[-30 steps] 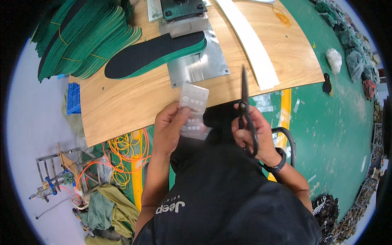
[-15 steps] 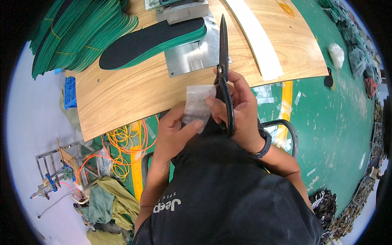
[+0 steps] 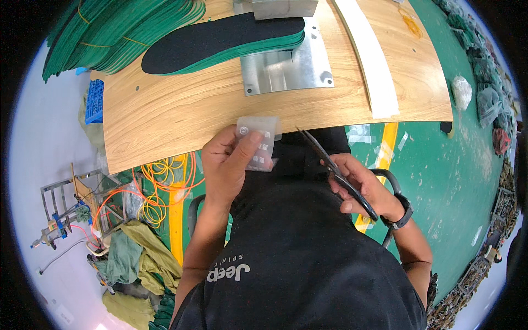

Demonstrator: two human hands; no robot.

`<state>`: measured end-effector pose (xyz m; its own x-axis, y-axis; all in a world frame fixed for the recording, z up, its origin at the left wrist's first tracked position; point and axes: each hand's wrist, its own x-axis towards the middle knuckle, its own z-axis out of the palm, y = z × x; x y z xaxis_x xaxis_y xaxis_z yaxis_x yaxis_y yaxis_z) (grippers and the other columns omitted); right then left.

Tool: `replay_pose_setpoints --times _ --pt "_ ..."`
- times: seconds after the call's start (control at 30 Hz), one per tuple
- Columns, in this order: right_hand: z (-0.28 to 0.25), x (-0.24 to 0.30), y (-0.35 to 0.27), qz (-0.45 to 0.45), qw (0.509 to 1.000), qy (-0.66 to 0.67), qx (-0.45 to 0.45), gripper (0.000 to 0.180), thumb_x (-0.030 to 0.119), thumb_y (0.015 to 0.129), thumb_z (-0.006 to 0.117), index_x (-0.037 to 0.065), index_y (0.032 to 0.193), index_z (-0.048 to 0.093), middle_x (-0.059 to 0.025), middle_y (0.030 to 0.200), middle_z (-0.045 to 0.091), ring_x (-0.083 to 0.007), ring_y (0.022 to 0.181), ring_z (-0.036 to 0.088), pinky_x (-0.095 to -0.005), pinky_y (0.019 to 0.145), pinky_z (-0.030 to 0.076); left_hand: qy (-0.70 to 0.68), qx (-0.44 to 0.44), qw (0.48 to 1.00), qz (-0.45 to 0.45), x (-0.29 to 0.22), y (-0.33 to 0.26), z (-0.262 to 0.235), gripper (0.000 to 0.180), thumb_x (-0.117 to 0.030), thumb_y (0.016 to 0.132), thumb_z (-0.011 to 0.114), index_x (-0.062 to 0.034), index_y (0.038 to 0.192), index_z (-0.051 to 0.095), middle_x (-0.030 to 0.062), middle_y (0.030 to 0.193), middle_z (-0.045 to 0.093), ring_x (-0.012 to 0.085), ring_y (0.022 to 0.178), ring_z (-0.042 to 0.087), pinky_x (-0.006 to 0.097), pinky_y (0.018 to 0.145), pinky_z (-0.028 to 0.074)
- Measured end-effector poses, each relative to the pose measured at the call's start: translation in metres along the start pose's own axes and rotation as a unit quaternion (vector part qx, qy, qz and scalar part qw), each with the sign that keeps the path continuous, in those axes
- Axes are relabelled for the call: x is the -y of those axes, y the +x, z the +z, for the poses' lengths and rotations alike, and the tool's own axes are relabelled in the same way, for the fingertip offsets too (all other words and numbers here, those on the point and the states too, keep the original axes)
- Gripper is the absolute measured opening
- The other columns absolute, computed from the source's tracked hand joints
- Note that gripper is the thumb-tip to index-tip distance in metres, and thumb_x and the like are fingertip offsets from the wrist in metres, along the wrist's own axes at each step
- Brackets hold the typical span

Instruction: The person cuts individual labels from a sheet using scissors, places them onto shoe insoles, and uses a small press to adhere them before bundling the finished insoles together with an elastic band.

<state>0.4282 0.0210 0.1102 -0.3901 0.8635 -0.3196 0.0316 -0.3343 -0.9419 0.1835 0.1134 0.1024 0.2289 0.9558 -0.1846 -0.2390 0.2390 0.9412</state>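
Note:
Between thumb and fingers, my left hand (image 3: 226, 159) pinches a small translucent sheet of printed labels (image 3: 258, 140) just off the table's near edge. My right hand (image 3: 360, 184) grips black-handled scissors (image 3: 335, 168), whose blades point up and left toward the sheet but stand apart from it. The blades look closed together. On the table beyond lies a stack of insoles (image 3: 220, 44), black on top with green edges, its right end reaching under a metal block (image 3: 285, 8) above a steel plate (image 3: 286, 71).
A large pile of green insoles (image 3: 121, 33) bound with bands fills the table's far left. A white strip (image 3: 368, 60) lies on the right of the wooden table (image 3: 181, 115). Coiled orange and yellow hoses (image 3: 159, 192) and bundled cloth (image 3: 132, 258) are at lower left.
My right hand, with the scissors, has moved down and right, away from the label sheet. The scissors have tilted from upright to slanting left. My left hand keeps the sheet, now held alone.

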Motion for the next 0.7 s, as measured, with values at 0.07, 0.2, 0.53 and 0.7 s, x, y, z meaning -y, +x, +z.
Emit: replay_pose_setpoints --times 0.07,0.2,0.53,0.7 --pt "-0.006 0.001 0.004 -0.019 0.999 -0.039 0.026 0.080 0.039 0.072 0.079 -0.001 0.129 0.039 -0.0072 0.083 0.053 -0.0155 0.075 0.052 -0.0271 0.067 0.043 0.005 0.022 1.000 -0.011 0.001 -0.002 0.001 0.016 -0.010 0.089 0.060 0.0050 0.094 0.062 0.0079 0.073 0.063 0.0113 0.055 0.059 0.022 0.052 0.048" --pt "-0.008 0.011 0.013 -0.040 0.996 -0.063 0.041 0.080 0.038 0.070 0.080 -0.002 0.127 0.042 -0.0135 0.094 0.060 -0.0219 0.085 0.058 -0.0326 0.076 0.046 0.029 0.056 0.997 -0.032 0.004 -0.005 0.007 0.017 -0.010 0.088 0.062 0.0043 0.097 0.063 0.0064 0.075 0.065 0.0080 0.058 0.058 0.020 0.052 0.046" --pt "-0.011 0.016 0.013 -0.027 0.992 -0.111 0.054 0.079 0.035 0.067 0.083 -0.003 0.126 0.046 -0.0146 0.094 0.062 -0.0200 0.084 0.059 -0.0314 0.077 0.046 0.055 0.107 0.990 -0.075 0.004 -0.013 0.012 0.015 -0.011 0.089 0.062 0.0016 0.096 0.064 0.0021 0.075 0.063 0.0043 0.061 0.056 0.018 0.053 0.044" --pt "-0.013 0.015 0.011 -0.044 0.983 -0.175 0.040 0.073 0.035 0.068 0.082 -0.002 0.123 0.050 -0.0138 0.078 0.061 -0.0191 0.071 0.059 -0.0306 0.066 0.046 0.047 0.098 0.990 -0.089 0.006 -0.014 0.014 0.012 -0.010 0.088 0.063 0.0012 0.093 0.064 0.0015 0.073 0.063 0.0044 0.059 0.056 0.018 0.052 0.043"
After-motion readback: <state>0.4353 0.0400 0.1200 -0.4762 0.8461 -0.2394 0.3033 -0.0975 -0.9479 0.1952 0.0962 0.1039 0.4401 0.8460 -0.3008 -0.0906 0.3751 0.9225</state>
